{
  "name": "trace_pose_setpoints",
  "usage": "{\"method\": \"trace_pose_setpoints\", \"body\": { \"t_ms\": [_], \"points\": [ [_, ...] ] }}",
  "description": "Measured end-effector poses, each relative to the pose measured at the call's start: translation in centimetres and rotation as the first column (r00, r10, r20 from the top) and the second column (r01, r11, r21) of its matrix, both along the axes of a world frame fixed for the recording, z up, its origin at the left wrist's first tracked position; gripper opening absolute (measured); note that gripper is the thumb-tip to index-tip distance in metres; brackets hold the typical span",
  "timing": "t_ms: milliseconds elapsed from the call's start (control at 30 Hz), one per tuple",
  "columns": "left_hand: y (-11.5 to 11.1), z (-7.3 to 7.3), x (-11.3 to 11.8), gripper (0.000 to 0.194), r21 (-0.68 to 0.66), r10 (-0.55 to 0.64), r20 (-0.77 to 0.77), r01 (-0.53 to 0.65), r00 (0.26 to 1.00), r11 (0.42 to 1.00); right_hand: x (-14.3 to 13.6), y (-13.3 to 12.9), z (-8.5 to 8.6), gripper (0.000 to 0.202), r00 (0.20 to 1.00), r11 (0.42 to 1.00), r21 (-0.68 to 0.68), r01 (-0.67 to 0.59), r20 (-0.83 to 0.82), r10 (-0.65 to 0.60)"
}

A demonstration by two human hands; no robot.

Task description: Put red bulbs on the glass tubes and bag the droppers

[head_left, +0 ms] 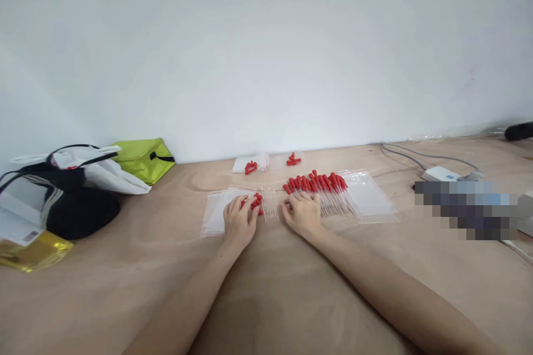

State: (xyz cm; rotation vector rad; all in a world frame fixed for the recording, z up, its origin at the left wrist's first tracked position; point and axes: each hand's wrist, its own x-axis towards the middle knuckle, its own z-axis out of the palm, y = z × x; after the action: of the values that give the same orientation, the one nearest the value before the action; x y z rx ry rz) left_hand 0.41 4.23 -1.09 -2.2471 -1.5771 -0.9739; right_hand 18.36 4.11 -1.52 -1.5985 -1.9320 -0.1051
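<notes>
My left hand (240,223) reaches over a small pile of red rubber bulbs (258,200), its fingers curled at them; what they pinch is too small to tell. Beneath and left of it lie clear zip bags (214,212). Thin clear tubes (270,203) lie side by side between my hands. My right hand (302,213) has curled fingers at the right side of these tubes, and any held item is hidden. Beside it, several droppers with red bulbs (318,182) lie in a row, partly on more clear bags (370,197).
Farther back are more bags (245,163) with red bulbs (293,160). At left sit a lime-green bag (144,160), a black cap (85,211) and a yellow package (37,252). At right are a white box (441,174), grey cables (410,156) and a blurred object (470,208).
</notes>
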Motion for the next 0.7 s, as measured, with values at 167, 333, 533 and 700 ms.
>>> {"method": "trace_pose_setpoints", "body": {
  "t_ms": [167, 333, 533, 700],
  "points": [
    [2.4, 0.2, 0.9, 0.021, -0.063, 0.108, 0.017, -0.107, 0.994, 0.992, -2.7, 1.3, 1.0, 0.024, 0.992, 0.977, -0.18, 0.115, -0.027, -0.122],
    [3.6, 0.1, 2.0, 0.013, -0.207, 0.11, 0.108, -0.086, 0.988, 0.975, -3.2, 1.9, 1.5, 0.024, 0.984, 0.948, -0.269, 0.168, -0.007, -0.176],
    [3.9, -0.7, 2.5, 0.009, -0.202, 0.107, 0.207, -0.065, 0.972, 0.977, -2.5, 2.1, 1.8, 0.024, 0.978, 0.93, -0.304, 0.207, 0.066, -0.196],
    [3.7, -0.8, 3.1, 0.013, -0.162, 0.105, 0.321, -0.055, 0.941, 0.985, -2.4, 2.0, 1.8, 0.02, 0.973, 0.939, -0.267, 0.215, 0.14, -0.183]
  ]
}}
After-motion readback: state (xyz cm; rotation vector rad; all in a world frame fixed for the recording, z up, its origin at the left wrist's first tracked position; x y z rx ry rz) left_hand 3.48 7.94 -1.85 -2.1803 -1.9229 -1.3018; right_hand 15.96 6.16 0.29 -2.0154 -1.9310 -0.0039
